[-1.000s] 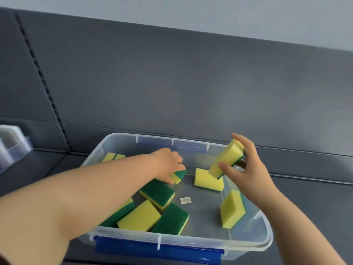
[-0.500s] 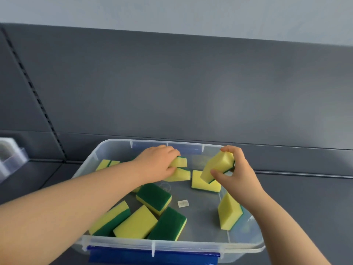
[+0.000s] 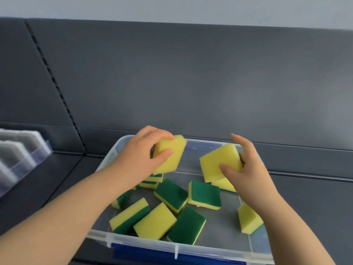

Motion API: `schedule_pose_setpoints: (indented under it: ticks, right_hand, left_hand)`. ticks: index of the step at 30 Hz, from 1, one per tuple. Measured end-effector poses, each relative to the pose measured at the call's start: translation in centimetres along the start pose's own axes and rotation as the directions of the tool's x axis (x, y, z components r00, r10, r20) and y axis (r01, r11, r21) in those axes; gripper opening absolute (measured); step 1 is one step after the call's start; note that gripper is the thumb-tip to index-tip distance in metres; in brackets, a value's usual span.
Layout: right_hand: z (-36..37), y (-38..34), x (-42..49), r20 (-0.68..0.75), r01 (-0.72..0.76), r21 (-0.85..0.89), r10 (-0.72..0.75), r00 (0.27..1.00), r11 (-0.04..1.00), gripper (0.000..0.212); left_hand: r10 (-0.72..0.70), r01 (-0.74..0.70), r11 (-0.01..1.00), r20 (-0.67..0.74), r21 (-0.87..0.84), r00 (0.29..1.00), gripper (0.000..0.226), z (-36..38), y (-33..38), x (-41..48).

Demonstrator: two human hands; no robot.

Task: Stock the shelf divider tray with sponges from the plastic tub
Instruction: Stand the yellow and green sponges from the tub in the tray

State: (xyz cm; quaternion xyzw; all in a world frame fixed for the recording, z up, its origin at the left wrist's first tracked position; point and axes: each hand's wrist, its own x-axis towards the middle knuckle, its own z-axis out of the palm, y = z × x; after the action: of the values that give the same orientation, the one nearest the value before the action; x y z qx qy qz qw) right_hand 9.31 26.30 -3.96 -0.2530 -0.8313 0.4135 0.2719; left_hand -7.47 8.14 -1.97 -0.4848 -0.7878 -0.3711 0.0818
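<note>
status: stocking looks to be at an early stage; the plastic tub (image 3: 210, 249) stands on the dark shelf (image 3: 57, 178) and holds a scatter of loose sponges (image 3: 154, 220) on its floor, some yellow side up, some green side up, one leaning at the tub's right wall; the shelf divider tray (image 3: 21, 150) lies well to the left of the tub at the frame edge, blurred, and the part in view shows no yellow or green in its compartments; remaining work, as judged: carry the two lifted sponges leftward from the tub to the tray, seat them in compartments, then repeat for the tub's remaining contents; hand pose: the left hand (image 3: 141, 155) is raised over the tub's far left corner, forearm crossing the tub's left wall; its thumb in front and fingers curled over the top grip the first sponge (image 3: 172, 153), yellow face toward the camera, tilted, clear of the tub floor; the right hand (image 3: 248, 169) is raised over the tub's far right corner; its thumb on the yellow face and fingers behind pinch the second sponge (image 3: 217, 161), also tilted and clear of the floor; one finger stands extended above that sponge; the two held sponges are apart, both above the tub's interior.
</note>
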Motion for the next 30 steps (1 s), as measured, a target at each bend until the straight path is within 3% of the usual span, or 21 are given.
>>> schedule_pose_setpoints:
  ticks: [5, 10, 13, 18, 21, 26, 30]
  right_hand:
    - [1.9, -4.1, -1.3, 0.025, 0.125, 0.030, -0.126, 0.992, 0.992, 0.049]
    - [6.1, -9.6, -3.4, 0.032, 0.195, 0.201, -0.206, 0.978, 0.960, 0.049]
    - [10.3, -12.9, -5.2, 0.050, 0.244, 0.265, -0.266, 0.963, 0.933, 0.055]
    - [19.5, -18.0, -8.8, 0.091, 0.306, 0.265, -0.340, 0.936, 0.914, 0.062]
    - [24.9, -20.9, -11.0, 0.100, 0.357, 0.272, -0.395, 0.913, 0.894, 0.063]
    - [33.0, -24.4, -14.4, 0.141, 0.323, 0.341, -0.388, 0.911, 0.883, 0.060]
    - [37.4, -27.6, -15.4, 0.176, 0.252, 0.428, -0.353, 0.919, 0.868, 0.045]
  left_hand:
    - [-0.002, -0.008, 0.998, -0.154, -0.069, 0.988, 0.023, -4.8, 0.2, -3.6]
    - [0.016, -0.021, 1.000, -0.271, -0.016, 0.962, 0.030, -11.2, -2.4, -8.8]
    - [-0.049, 0.050, 0.999, -0.295, -0.005, 0.954, 0.033, -15.0, -5.0, -12.6]
    - [-0.085, 0.152, 0.975, -0.365, 0.160, 0.927, 0.044, -21.9, -10.5, -19.8]
    - [-0.129, 0.209, 0.961, -0.374, 0.182, 0.918, 0.039, -26.0, -13.6, -24.4]
    - [-0.225, 0.332, 0.927, -0.449, 0.175, 0.865, 0.033, -31.5, -18.0, -31.3]
    - [-0.273, 0.413, 0.894, -0.522, 0.171, 0.808, 0.036, -35.2, -20.4, -34.5]
